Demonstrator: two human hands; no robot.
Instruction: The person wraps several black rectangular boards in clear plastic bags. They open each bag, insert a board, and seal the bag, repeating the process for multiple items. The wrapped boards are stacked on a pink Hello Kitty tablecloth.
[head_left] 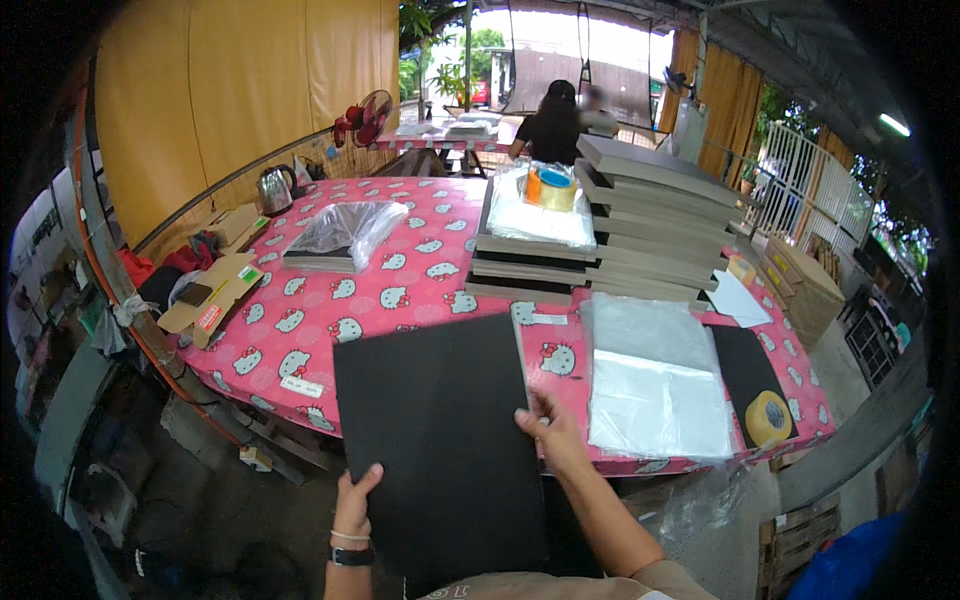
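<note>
Both forearms come up from the lower edge of the frame and grip one large black sheet (435,440), which fills the lower middle of the picture, its upper part lying over the near edge of the pink patterned table (330,300) and its lower part hanging toward the person. The left hand (355,500), at lower centre-left with a dark band on its wrist, has its fingers clenched over the sheet's left edge near the bottom corner. The right hand (548,432), just right of centre, pinches the sheet's right edge, fingertips curled onto the black face. To the right lies one pile of clear plastic bags (655,385), and beyond it, at the lower right of the table, one yellow tape roll (768,418) rests on a second black sheet (745,365). Upper right of centre stands one tall stack of grey boards (655,215), with two more tape rolls (552,188) on a plastic-wrapped bundle beside it. At upper left sits one metal kettle (274,188), and two people (560,125) stand at the top centre.
</note>
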